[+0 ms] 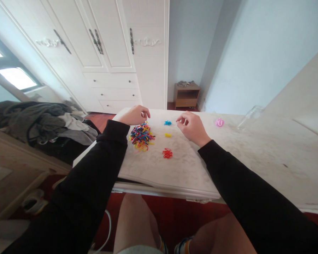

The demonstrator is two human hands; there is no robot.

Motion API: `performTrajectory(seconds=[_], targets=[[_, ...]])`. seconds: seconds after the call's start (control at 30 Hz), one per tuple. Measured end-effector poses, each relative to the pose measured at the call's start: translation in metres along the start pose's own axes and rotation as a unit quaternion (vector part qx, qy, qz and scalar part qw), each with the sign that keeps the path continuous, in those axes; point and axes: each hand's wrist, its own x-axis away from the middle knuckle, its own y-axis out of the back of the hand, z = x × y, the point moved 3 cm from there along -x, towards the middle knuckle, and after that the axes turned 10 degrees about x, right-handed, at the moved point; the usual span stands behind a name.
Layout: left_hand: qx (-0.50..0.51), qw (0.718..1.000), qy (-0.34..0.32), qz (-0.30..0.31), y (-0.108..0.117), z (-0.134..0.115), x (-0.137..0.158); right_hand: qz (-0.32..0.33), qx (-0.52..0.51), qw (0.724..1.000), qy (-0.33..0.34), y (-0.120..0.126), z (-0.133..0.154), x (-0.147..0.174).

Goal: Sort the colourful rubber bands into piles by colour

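At the bottom centre of the frame, bare legs (137,222) below the near edge of a whitish worktop (185,173). On it, just below and right of mid-frame, a small loose cluster of red bands (167,153). Left of centre, a large tangled heap of multicoloured bands (141,136). Straight above the red in the frame, a compact yellow bundle (168,135), then a blue cluster (167,123), each apart from the next.

Right of centre, a right hand (192,127) near but apart from the blue cluster: fingers curled, thumb and forefinger tips close together; cannot tell about anything pinched there. Left of centre, a left hand (134,115) at the upper edge of the heap, fingers bent downward; cannot tell about any grip.

Toward the right, a pink cluster (219,122), then a transparent container (250,118). Farthest, at upper centre, a small wooden cabinet (186,102) beside a white wardrobe (151,81).
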Motion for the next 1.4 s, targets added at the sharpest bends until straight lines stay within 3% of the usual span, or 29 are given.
performTrajectory(seconds=[0.1,0.5,0.67,0.87,0.93,1.07,1.2,1.3,1.4], targets=[[0.035,0.999,0.000,-0.010,-0.002,-0.010,0.002,0.007,0.000,1.000,-0.003,0.000,0.000,0.000],[0.261,0.959,-0.079,0.075,-0.045,-0.070,0.011,0.126,-0.049,0.990,0.050,-0.018,0.016,0.006],[0.295,0.948,-0.080,0.083,-0.057,-0.075,0.008,0.121,-0.039,0.990,0.067,-0.016,0.018,0.006],[0.320,0.943,-0.034,0.086,-0.064,-0.069,0.006,0.095,-0.028,0.994,0.055,-0.012,0.016,0.005],[0.380,0.919,0.002,0.104,-0.069,-0.069,0.007,0.089,-0.022,0.995,0.046,-0.011,0.015,0.005],[0.523,0.839,0.096,0.117,-0.075,-0.069,0.008,0.077,-0.018,0.996,0.034,-0.011,0.013,0.005],[0.593,0.777,0.181,0.106,-0.076,-0.067,0.006,0.069,-0.025,0.997,0.037,-0.010,0.014,0.005],[0.609,0.760,0.206,0.099,-0.076,-0.067,0.006,0.068,-0.026,0.997,0.037,-0.008,0.015,0.004],[0.615,0.761,0.184,0.095,-0.076,-0.070,0.007,0.067,-0.025,0.997,0.037,-0.007,0.016,0.005]])
